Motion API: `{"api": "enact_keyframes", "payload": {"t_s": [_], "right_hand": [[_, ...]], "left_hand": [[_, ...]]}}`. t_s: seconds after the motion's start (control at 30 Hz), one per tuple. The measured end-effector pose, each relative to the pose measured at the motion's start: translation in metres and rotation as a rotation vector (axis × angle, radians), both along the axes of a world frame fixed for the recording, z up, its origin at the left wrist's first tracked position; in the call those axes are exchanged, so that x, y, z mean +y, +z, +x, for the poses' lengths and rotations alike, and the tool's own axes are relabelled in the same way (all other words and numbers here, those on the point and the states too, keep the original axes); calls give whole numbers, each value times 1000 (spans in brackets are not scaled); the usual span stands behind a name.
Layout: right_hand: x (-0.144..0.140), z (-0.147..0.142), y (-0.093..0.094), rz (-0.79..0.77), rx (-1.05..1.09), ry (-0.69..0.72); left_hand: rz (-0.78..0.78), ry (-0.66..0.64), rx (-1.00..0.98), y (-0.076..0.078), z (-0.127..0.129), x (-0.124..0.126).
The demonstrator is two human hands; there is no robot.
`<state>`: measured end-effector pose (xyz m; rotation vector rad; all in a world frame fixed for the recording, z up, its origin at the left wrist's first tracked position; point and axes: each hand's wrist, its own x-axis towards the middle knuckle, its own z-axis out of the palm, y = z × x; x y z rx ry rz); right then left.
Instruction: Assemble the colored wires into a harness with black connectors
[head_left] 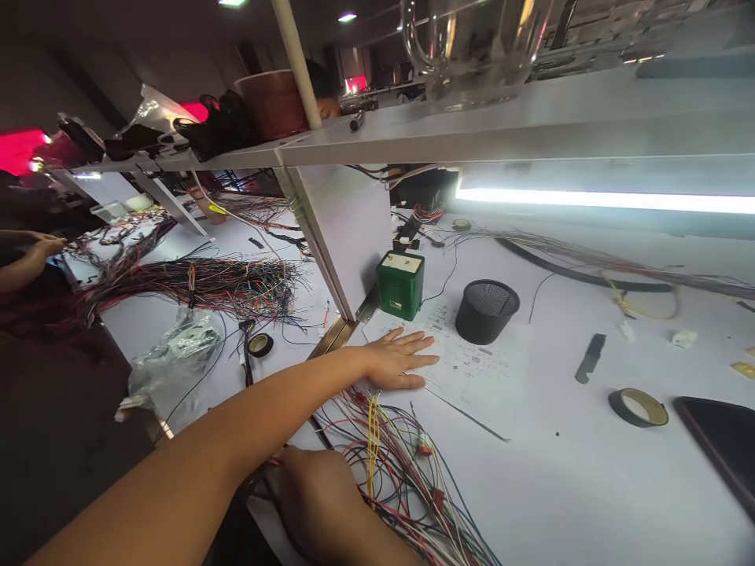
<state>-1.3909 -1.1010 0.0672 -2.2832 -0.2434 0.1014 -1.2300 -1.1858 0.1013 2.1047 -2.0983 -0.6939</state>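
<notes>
My left hand (403, 362) lies flat with its fingers spread on a printed sheet (472, 373) on the white table. My left forearm crosses over my right hand (322, 487), which is curled closed near the table's edge. Its fingertips are partly hidden, with a dark strand and a bit of red beside them; what they hold I cannot make out. Between my hands and to the right spreads a loose bundle of coloured wires (406, 479) with red connectors. A green box (400, 287) and a black mesh cup (487, 314) stand beyond my left hand.
A tape roll (638, 407), a grey flat piece (591, 359) and a dark tray-like object (723, 448) lie right. Left are a large wire bundle (194, 283) and plastic bag (177, 354). A shelf (501, 130) overhangs the table; another person's hand (35, 255) is far left.
</notes>
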Motion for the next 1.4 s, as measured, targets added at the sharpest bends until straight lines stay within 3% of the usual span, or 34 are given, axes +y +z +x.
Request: {"api": "enact_keyframes", "payload": {"t_s": [0.07,0.17,0.3,0.37,0.47,0.57,0.7,0.8,0.93,1.1,1.17,1.3,1.4], "right_hand": [[-3,-2,6,60,20,-22],[-6,-2,9,236,54,-89],[-8,0,4,459,102,-165],[-9,-1,0,532,131,-203],[-10,-3,-4,603,194,-254],[-10,-6,-4,644,221,-281],[-7,-7,-1,634,197,-274],[-6,-7,-1,640,181,-265],[-5,-8,-2,679,159,-291],[-4,-10,1,605,115,-327],[-5,-13,3,529,72,-313],[-4,-20,6,333,-43,-229],[-2,-24,6,243,-60,-150]], "left_hand": [[-61,99,70,11,0,12],[-307,349,169,35,3,45],[-530,693,354,70,11,119],[-585,903,400,79,10,164],[-495,1092,330,70,-8,222],[-314,967,112,41,-40,256],[-253,698,-266,9,-72,265],[-159,654,-327,5,-76,263],[-223,804,-167,18,-76,265],[-482,1050,511,25,-98,267],[-549,1132,669,24,-109,266],[-609,1251,622,28,-126,261],[-606,1233,580,33,-136,258]]}}
